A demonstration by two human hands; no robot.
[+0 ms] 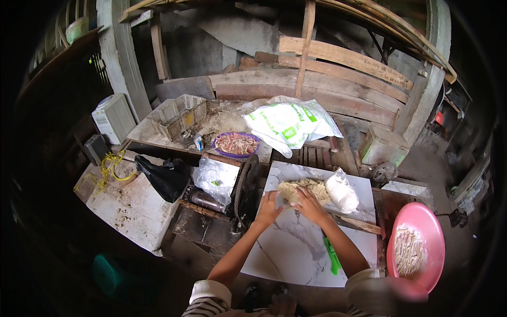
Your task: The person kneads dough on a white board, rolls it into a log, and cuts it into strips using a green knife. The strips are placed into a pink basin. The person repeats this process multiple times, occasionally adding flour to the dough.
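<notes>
Both hands (290, 203) press the dough (303, 189), lengthwise left-right.

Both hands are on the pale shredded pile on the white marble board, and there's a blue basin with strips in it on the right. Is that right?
Not quite. The head view shows the basin on the right is pink, not blue. The rest holds: the left hand and right hand both rest on the pale shredded pile on the white marble board, and the basin holds strips.
</notes>
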